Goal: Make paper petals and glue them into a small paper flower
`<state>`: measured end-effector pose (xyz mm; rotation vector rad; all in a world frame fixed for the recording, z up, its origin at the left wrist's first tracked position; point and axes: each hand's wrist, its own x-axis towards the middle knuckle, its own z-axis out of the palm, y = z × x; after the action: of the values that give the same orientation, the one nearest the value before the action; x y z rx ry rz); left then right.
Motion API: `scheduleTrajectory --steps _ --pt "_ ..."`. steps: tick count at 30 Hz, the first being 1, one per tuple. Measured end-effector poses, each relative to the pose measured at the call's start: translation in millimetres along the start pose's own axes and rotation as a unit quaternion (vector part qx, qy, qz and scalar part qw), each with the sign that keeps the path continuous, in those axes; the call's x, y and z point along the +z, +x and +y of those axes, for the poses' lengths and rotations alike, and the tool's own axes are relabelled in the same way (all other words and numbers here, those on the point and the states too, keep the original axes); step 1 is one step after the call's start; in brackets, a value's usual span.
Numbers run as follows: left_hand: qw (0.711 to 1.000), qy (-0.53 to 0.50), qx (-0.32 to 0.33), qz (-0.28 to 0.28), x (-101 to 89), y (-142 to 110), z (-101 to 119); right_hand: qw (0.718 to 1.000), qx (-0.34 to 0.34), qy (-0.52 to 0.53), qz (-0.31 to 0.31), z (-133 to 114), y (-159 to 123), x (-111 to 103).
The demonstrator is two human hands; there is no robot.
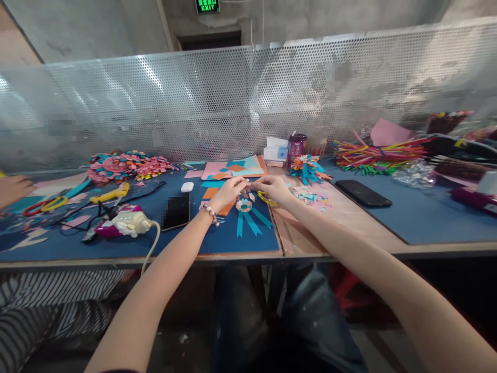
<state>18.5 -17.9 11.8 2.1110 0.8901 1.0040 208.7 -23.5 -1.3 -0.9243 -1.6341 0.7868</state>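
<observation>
Rough grey concrete wall point(303, 20) behind, paler patch of light at upper right. Green-lit exit sign point(207, 5) above dark opening point(212, 40). Perforated metal screen point(186, 98) along desk's far edge, seam near middle, bright streaks of reflected light toward left. Desk point(305, 243): blue surface at left and right, bare wood strip between, reaching near edge. Dark leg point(276, 287) under near edge; red stool point(345, 290) beneath, right. Floor point(384, 342) dim, greyish.
</observation>
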Motion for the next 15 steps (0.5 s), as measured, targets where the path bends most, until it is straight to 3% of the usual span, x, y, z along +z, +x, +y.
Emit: scheduleTrajectory --steps 5,11,15 --pt "0.999 0.038 0.02 0.012 -1.2 -0.1 -2.4 1.0 0.018 0.009 0.003 -0.3 -0.6 2.5" --pt "0.999 0.021 0.014 0.028 -2.2 1.4 -2.1 0.992 0.065 0.104 -0.007 4.5 2.3 4.2" --pt "0.999 0.046 0.013 0.025 -0.9 -0.7 -0.3 0.994 0.076 0.081 -0.007 4.8 2.8 0.8"
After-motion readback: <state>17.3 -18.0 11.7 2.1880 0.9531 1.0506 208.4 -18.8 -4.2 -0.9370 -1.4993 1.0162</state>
